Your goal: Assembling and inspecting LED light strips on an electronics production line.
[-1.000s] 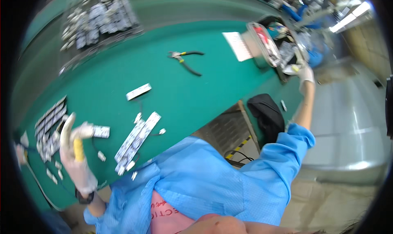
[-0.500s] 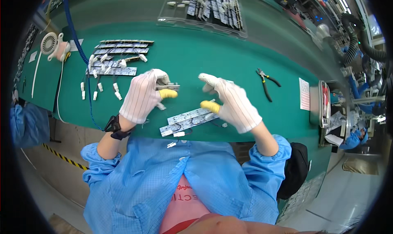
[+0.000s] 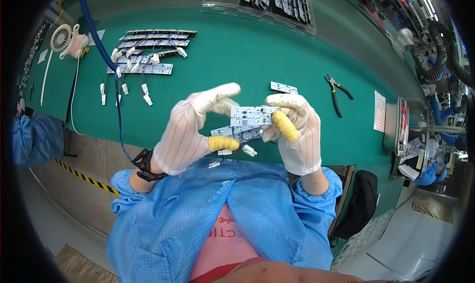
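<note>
My right hand (image 3: pixel 297 129), in a white glove with yellow finger cots, pinches a white circuit board (image 3: pixel 251 116) by its right end. The board's face with small square components is turned up. To its left, my left hand (image 3: pixel 195 122), gloved alike, has thumb and fingers apart and holds nothing. Below the held board, further circuit boards (image 3: pixel 222 131) lie at the table's near edge, partly covered by it. A white connector (image 3: pixel 249 150) hangs near them; which board its wire joins I cannot tell. Beyond my right fingers lies another board piece (image 3: pixel 284 87).
Several wired boards (image 3: pixel 148 69) with white connectors lie in rows on the green table (image 3: pixel 217 55) at the left. Pliers (image 3: pixel 336 95) lie at the right. A clear tray (image 3: pixel 222 7) of boards stands at the back. A blue coiled hose (image 3: pixel 96 43) and a small fan (image 3: pixel 62 37) are at the far left.
The board has passed from my left hand to my right and now shows its face. My left fingers have opened. A board piece now shows beyond my right hand. The whole view has shifted.
</note>
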`<state>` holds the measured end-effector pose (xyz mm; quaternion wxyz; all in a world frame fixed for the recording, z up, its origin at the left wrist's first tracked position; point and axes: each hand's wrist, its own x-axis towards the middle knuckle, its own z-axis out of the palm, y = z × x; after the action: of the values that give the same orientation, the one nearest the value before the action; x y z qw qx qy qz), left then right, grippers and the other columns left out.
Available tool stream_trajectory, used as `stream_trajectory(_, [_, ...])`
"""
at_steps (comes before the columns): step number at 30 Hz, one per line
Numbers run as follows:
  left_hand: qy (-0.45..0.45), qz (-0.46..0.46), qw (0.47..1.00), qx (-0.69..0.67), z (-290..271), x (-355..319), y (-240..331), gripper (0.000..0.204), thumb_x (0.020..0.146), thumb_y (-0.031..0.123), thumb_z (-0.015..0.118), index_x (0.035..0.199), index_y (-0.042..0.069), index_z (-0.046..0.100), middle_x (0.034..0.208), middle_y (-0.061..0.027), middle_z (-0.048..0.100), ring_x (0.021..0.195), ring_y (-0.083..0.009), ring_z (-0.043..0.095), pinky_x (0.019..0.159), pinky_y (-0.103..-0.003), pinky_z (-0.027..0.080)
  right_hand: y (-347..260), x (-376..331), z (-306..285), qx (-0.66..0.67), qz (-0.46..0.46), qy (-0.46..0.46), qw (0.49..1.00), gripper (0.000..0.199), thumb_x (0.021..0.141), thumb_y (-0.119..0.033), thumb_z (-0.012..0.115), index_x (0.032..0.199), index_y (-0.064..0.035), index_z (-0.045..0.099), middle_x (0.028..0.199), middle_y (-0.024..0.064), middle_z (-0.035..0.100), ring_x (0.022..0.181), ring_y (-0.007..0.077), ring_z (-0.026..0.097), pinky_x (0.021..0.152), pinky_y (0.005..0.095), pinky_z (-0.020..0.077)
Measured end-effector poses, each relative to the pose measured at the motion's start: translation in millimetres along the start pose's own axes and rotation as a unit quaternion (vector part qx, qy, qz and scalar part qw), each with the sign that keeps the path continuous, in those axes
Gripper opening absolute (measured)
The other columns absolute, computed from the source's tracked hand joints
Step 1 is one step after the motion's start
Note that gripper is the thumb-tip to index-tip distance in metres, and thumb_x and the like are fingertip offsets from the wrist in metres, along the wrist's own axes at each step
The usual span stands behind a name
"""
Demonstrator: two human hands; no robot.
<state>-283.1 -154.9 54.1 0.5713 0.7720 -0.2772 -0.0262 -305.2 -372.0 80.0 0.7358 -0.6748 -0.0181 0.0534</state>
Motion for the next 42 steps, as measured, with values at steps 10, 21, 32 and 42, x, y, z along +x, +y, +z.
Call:
stream_trajectory(10, [0.082,0.038,0.996,0.006,7.5,-5.2,-2.8,0.045,0.068,0.026,0.079,0.105,0.004,0.064,0.094,-0.0064,0.065,0.08,-0.0169,0.063,0.07,-0.028,0.049,-0.5,-9.4,-1.4,0.028,0.037,-0.049,0.998,0.048,0.086,-0.021,0.069,0.119,0.0062,0.048,0.082,0.0103,0.064,0.062,0.011,0.06,0.054,0.0208,0.0479])
stream_trajectory(21, [0.034,-0.047,0.996,0.065,-2.4,-7.5,0.6,0.045,0.075,0.031,0.076,0.103,-0.003,0.065,0.097,-0.0093,0.064,0.085,-0.0152,0.063,0.073,-0.025,0.051,-4.2,-7.1,-2.8,0.032,0.038,-0.069,0.996,0.047,0.083,-0.021,0.072,0.115,0.0064,0.05,0.081,0.0125,0.063,0.061,0.011,0.06,0.051,0.0201,0.0479])
stream_trajectory(32, [0.059,-0.06,0.996,0.027,-0.9,-8.2,-3.1,0.044,0.076,0.03,0.075,0.103,-0.004,0.065,0.097,-0.0086,0.065,0.087,-0.0152,0.063,0.074,-0.024,0.051,-8.8,-6.6,-6.7,0.001,0.049,-0.078,0.996,0.047,0.083,-0.02,0.072,0.116,0.0062,0.05,0.082,0.012,0.064,0.065,0.0111,0.061,0.052,0.0197,0.0484])
stream_trajectory(42, [0.125,-0.015,0.991,-0.05,6.8,-3.4,0.3,0.041,0.068,0.022,0.079,0.103,0.004,0.067,0.091,-0.0065,0.067,0.078,-0.0173,0.063,0.069,-0.027,0.049,-9.5,-5.0,-7.0,-0.047,0.012,-0.091,0.995,0.047,0.082,-0.016,0.073,0.118,0.0058,0.051,0.086,0.013,0.065,0.068,0.0122,0.062,0.057,0.021,0.0494])
